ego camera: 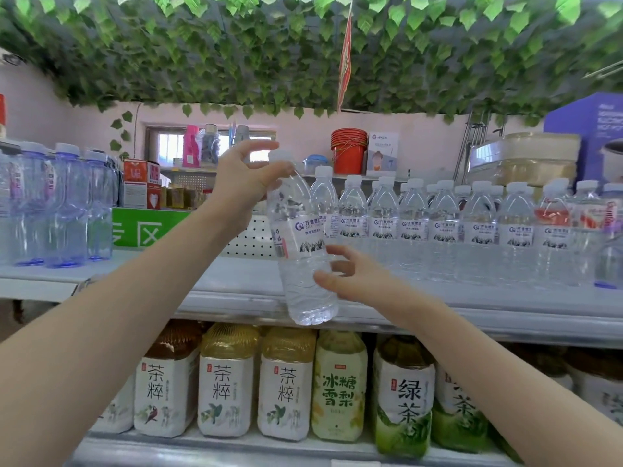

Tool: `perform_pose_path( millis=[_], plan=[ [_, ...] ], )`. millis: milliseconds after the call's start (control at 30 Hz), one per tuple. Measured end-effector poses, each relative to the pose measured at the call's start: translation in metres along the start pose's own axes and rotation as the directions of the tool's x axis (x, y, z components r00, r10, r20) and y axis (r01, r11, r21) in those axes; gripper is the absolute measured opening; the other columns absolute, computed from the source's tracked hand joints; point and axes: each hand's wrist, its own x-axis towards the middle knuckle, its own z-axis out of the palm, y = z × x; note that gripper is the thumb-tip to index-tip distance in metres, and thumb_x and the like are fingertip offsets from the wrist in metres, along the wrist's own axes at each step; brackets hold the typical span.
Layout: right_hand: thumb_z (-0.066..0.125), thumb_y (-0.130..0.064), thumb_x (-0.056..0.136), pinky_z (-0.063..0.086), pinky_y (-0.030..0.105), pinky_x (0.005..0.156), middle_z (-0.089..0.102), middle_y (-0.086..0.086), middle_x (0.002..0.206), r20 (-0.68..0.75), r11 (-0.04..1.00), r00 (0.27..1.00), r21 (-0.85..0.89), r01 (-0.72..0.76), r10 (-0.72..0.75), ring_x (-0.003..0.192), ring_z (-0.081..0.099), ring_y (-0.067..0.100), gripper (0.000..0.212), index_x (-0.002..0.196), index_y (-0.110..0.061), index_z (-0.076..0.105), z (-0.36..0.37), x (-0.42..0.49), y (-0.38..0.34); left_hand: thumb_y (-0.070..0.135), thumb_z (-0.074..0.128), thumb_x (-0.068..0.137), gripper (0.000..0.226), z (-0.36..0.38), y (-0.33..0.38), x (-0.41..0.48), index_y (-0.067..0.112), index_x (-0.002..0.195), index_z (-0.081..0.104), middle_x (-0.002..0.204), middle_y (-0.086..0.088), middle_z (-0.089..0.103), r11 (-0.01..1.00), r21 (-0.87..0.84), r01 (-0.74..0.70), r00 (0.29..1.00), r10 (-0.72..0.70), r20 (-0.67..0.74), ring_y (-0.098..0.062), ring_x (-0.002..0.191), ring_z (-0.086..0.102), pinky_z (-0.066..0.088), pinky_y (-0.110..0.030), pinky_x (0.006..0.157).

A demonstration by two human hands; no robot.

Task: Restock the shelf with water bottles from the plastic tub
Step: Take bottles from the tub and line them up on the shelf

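A clear water bottle (300,237) with a white cap and a white-blue label hangs tilted in front of the top shelf (215,288), its base below the shelf's front lip. My left hand (244,178) pinches the bottle at its neck, just under the cap. My right hand (347,276) is beside the bottle's lower body with fingers spread and relaxed, its fingertips at the bottle's side. A row of matching water bottles (445,224) stands on the shelf to the right. The plastic tub is out of view.
Blue-tinted bottles (64,207) stand at the shelf's left end. A green sign (148,227) and perforated back panel lie behind the gap. Large tea bottles (229,382) fill the shelf below. Red buckets (349,151) and boxes sit behind; fake ivy hangs overhead.
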Motion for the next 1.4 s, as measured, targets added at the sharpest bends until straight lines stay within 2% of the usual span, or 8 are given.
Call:
perform_pose_path(
  millis=[133, 267, 433, 767, 967, 1100, 1267, 1400],
  plan=[
    [0.086, -0.063, 0.039, 0.043, 0.04, 0.104, 0.062, -0.01, 0.123, -0.113, 0.999, 0.993, -0.045, 0.021, -0.025, 0.113, 0.059, 0.011, 0.121, 0.142, -0.026, 0.033, -0.001, 0.0, 0.009, 0.008, 0.074, 0.076, 0.034, 0.026, 0.002, -0.007, 0.022, 0.102, 0.058, 0.092, -0.009, 0.072, 0.999, -0.019, -0.025, 0.999, 0.026, 0.035, -0.028, 0.095, 0.068, 0.052, -0.043, 0.092],
    [0.09, -0.031, 0.054, 0.051, 0.026, 0.087, 0.069, -0.01, 0.101, -0.208, 0.996, 0.976, -0.066, 0.056, -0.068, 0.091, 0.066, 0.004, 0.085, 0.128, -0.019, 0.049, -0.023, -0.011, 0.015, 0.008, 0.071, 0.08, 0.036, 0.041, 0.003, -0.013, 0.019, 0.111, 0.056, 0.097, -0.011, 0.071, 1.0, 0.011, -0.029, 0.993, 0.027, 0.113, -0.024, 0.092, 0.068, 0.053, -0.045, 0.09],
    [0.089, -0.022, 0.056, 0.052, 0.023, 0.081, 0.068, -0.011, 0.097, -0.245, 0.992, 0.965, -0.109, 0.064, -0.089, 0.086, 0.066, 0.003, 0.063, 0.107, -0.031, 0.053, -0.044, -0.016, 0.024, 0.022, 0.069, 0.084, 0.031, 0.047, -0.002, -0.016, 0.022, 0.113, 0.058, 0.1, -0.002, 0.072, 0.973, 0.221, -0.07, 0.984, 0.031, 0.176, -0.018, 0.095, 0.068, 0.054, -0.042, 0.089],
    [0.088, -0.023, 0.06, 0.045, 0.026, 0.086, 0.06, -0.009, 0.105, -0.353, 0.995, 0.933, -0.09, 0.045, -0.074, 0.094, 0.059, 0.01, 0.07, 0.112, -0.025, 0.041, -0.072, -0.009, 0.032, 0.025, 0.065, 0.086, 0.027, 0.048, -0.05, -0.037, 0.02, 0.112, 0.059, 0.093, 0.005, 0.068, 0.894, 0.432, -0.122, 0.988, 0.069, 0.137, -0.009, 0.083, 0.066, 0.053, -0.021, 0.073],
    [0.089, -0.021, 0.06, 0.046, 0.029, 0.083, 0.063, 0.001, 0.109, -0.445, 0.999, 0.895, -0.005, 0.036, -0.034, 0.095, 0.06, 0.014, 0.074, 0.118, -0.017, 0.044, -0.072, 0.019, 0.037, 0.029, 0.058, 0.091, 0.016, 0.046, -0.096, -0.06, 0.027, 0.107, 0.056, 0.098, 0.011, 0.062, 0.751, 0.638, -0.172, 0.968, 0.007, 0.252, -0.007, 0.092, 0.06, 0.05, -0.022, 0.079],
    [0.089, -0.022, 0.059, 0.042, 0.028, 0.081, 0.06, 0.0, 0.116, -0.465, 1.0, 0.885, 0.007, 0.008, -0.004, 0.098, 0.059, 0.015, 0.081, 0.123, -0.018, 0.041, -0.069, 0.039, 0.049, 0.032, 0.051, 0.094, 0.024, 0.046, -0.121, -0.075, 0.022, 0.115, 0.057, 0.113, 0.006, 0.062, 0.522, 0.806, -0.28, 0.953, 0.053, 0.297, -0.014, 0.105, 0.056, 0.043, -0.033, 0.09],
    [0.088, -0.033, 0.061, 0.041, 0.034, 0.098, 0.046, 0.002, 0.137, -0.422, 0.998, 0.905, -0.009, -0.068, 0.058, 0.114, 0.052, 0.017, 0.115, 0.147, -0.019, 0.013, -0.062, 0.053, 0.06, 0.044, 0.027, 0.088, 0.052, 0.043, -0.138, -0.089, 0.018, 0.119, 0.059, 0.119, -0.002, 0.063, 0.271, 0.875, -0.4, 0.916, 0.137, 0.376, -0.023, 0.106, 0.059, 0.042, -0.038, 0.091],
    [0.084, -0.043, 0.063, 0.032, 0.039, 0.108, 0.025, 0.008, 0.153, -0.446, 0.985, 0.89, -0.088, -0.146, 0.092, 0.137, 0.033, 0.026, 0.122, 0.149, -0.015, 0.003, -0.059, 0.058, 0.058, 0.048, 0.02, 0.088, 0.06, 0.042, -0.147, -0.097, 0.019, 0.128, 0.053, 0.132, -0.005, 0.056, 0.2, 0.895, -0.399, 0.917, 0.062, 0.394, -0.024, 0.118, 0.054, 0.036, -0.044, 0.101]
  ],
)
